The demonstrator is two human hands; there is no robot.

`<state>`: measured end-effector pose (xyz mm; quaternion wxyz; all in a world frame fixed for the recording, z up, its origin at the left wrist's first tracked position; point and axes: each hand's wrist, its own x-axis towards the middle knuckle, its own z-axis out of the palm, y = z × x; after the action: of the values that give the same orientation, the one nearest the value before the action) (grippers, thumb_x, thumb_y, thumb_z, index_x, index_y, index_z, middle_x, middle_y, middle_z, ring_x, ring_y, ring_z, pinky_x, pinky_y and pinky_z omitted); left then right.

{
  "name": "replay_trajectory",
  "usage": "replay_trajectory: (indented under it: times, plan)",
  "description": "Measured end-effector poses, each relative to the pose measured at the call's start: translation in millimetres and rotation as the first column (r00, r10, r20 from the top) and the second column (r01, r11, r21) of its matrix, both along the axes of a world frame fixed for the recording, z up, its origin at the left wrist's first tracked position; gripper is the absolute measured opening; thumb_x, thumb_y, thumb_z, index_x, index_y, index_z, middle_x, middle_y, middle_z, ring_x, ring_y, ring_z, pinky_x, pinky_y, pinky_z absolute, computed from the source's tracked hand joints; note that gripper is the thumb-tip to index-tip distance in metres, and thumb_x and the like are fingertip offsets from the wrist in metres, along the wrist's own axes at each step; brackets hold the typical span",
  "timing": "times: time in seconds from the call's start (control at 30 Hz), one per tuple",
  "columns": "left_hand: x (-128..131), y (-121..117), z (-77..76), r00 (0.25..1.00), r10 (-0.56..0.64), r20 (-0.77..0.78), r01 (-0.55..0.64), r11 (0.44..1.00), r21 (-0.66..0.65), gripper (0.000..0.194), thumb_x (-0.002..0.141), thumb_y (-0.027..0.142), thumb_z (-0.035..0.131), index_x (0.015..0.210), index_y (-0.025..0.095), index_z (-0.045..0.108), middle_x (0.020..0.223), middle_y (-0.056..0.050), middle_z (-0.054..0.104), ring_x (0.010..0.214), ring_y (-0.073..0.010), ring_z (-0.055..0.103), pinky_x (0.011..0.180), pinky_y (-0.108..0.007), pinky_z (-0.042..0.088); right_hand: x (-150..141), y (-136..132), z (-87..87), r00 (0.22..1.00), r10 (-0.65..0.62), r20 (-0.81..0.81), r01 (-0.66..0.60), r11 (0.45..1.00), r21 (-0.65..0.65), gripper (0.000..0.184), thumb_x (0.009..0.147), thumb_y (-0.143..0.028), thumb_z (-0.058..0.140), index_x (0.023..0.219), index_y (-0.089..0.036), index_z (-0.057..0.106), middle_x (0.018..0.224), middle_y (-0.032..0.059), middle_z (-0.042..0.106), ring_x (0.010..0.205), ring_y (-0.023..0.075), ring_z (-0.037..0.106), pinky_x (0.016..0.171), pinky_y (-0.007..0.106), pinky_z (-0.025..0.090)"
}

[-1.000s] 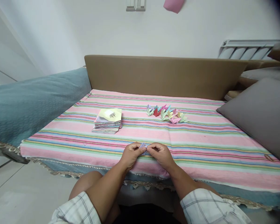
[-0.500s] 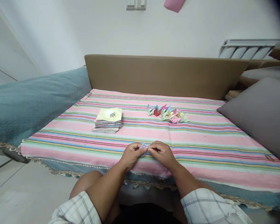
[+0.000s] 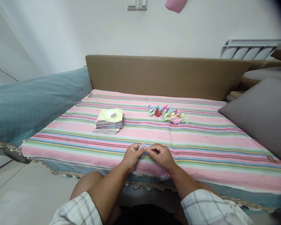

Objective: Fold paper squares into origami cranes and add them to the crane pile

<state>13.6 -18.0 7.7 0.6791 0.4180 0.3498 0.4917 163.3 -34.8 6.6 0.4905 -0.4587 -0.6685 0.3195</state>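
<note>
- Paper piece (image 3: 142, 147), small and pale lilac, sits pinched between my two hands just above the near edge of the striped cloth (image 3: 201, 147); only its top corner shows past my fingers.
- My left hand (image 3: 131, 155) is closed narrowly on its left side, thumb and fingertips pressed together.
- My right hand (image 3: 162, 155) is closed on the right side in the same way, knuckles up, touching the left hand's fingertips.
- I judge I'm mid-fold, pressing a crease on a half-made shape; how far the folding has gone I cannot tell, as my fingers hide most of it.
- The next move calls for a firm pinch along the crease while the edges stay lined up.
- Further back on the cloth lies a stack of paper sheets (image 3: 109, 122), with something small and white on top.
- To its right, well apart, lies a cluster of folded paper shapes (image 3: 167, 114) in several colours.
- A grey cushion (image 3: 262, 115) rests at the right edge.
</note>
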Motion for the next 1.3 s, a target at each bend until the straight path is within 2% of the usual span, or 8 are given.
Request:
replay_trajectory:
  times: [0.13,0.27,0.43,0.63,0.83,1.1,1.2,1.3]
  plan:
    - [5.2,-3.4,5.8,0.983,0.043,0.176,-0.021,0.992,-0.126,0.025,0.053,0.028,0.081,0.064,0.012,0.065,0.058,0.001,0.059,0.055,-0.0077,0.05,0.057,-0.02,0.037,-6.4,-0.1,-8.1,0.988,0.09,-0.124,-0.103,0.99,-0.095,0.021,0.076,-0.038,0.061,0.081,-0.017,0.063,0.071,0.0013,0.061,0.06,0.012,0.053,0.056,0.023,0.043]
    - [8.6,-5.0,9.8,0.962,0.085,0.261,-0.033,0.98,-0.197,0.027,0.05,0.025,0.083,0.066,0.013,0.066,0.061,0.001,0.061,0.059,-0.0081,0.053,0.06,-0.019,0.041,-10.7,0.7,-12.4,0.99,0.121,-0.076,-0.13,0.982,-0.135,0.025,0.075,-0.041,0.061,0.083,-0.017,0.063,0.065,-0.0015,0.057,0.058,0.011,0.05,0.056,0.022,0.041]
    - [9.5,-5.0,8.7,0.957,0.091,0.275,-0.045,0.985,-0.169,0.027,0.05,0.025,0.084,0.065,0.013,0.066,0.06,0.002,0.059,0.059,-0.0072,0.052,0.06,-0.019,0.041,-12.6,0.5,-8.3,0.994,0.1,-0.037,-0.105,0.981,-0.163,0.023,0.078,-0.039,0.057,0.078,-0.018,0.064,0.067,-0.0005,0.061,0.059,0.0115,0.051,0.057,0.023,0.041]
    - [10.4,-3.4,4.2,0.974,0.11,0.2,-0.09,0.99,-0.104,0.028,0.049,0.026,0.084,0.055,0.013,0.059,0.053,0.004,0.054,0.052,-0.0054,0.046,0.054,-0.018,0.037,-13.0,-1.0,-9.8,0.997,0.027,0.078,-0.016,0.991,-0.131,0.027,0.077,-0.038,0.057,0.059,-0.018,0.055,0.052,-0.0045,0.046,0.048,0.0085,0.038,0.047,0.021,0.03]
    - [11.0,-0.2,4.9,0.952,0.21,0.221,-0.167,0.966,-0.198,0.035,0.044,0.026,0.085,0.051,0.013,0.053,0.051,0.005,0.052,0.05,-0.0051,0.046,0.052,-0.018,0.036,-18.1,-1.9,-10.7,0.986,-0.035,0.165,0.043,0.998,-0.04,0.024,0.075,-0.032,0.058,0.057,-0.019,0.052,0.054,-0.0043,0.045,0.051,0.0092,0.04,0.05,0.022,0.031]
    - [1.1,3.5,9.6,0.982,0.057,0.181,-0.018,0.978,-0.209,0.049,0.053,0.054,0.077,0.077,0.012,0.064,0.063,-0.001,0.059,0.055,-0.0108,0.053,0.052,-0.023,0.042,-16.9,-1.6,-11.6,0.984,0.082,-0.161,-0.124,0.953,-0.276,0.027,0.075,-0.043,0.058,0.064,-0.019,0.056,0.049,-0.0048,0.049,0.046,0.0098,0.044,0.047,0.022,0.036]
    - [-0.7,4.2,7.6,0.993,0.023,0.117,-0.008,0.992,-0.125,0.039,0.051,0.041,0.082,0.068,0.012,0.064,0.056,0.001,0.057,0.05,-0.0081,0.049,0.05,-0.021,0.039,-15.9,-2.1,-12.2,0.981,0.075,-0.179,-0.127,0.945,-0.301,0.029,0.075,-0.045,0.06,0.062,-0.019,0.055,0.047,-0.005,0.049,0.044,0.0096,0.045,0.047,0.022,0.037]
    - [-0.2,4.8,3.3,0.994,0.082,0.077,-0.077,0.995,-0.061,0.033,0.054,0.032,0.082,0.051,0.012,0.056,0.046,0.005,0.048,0.045,-0.0044,0.042,0.047,-0.018,0.033,-16.0,-2.7,-11.7,0.983,0.084,-0.166,-0.132,0.943,-0.305,0.029,0.074,-0.044,0.061,0.062,-0.019,0.055,0.047,-0.0052,0.05,0.045,0.0093,0.045,0.047,0.022,0.036]
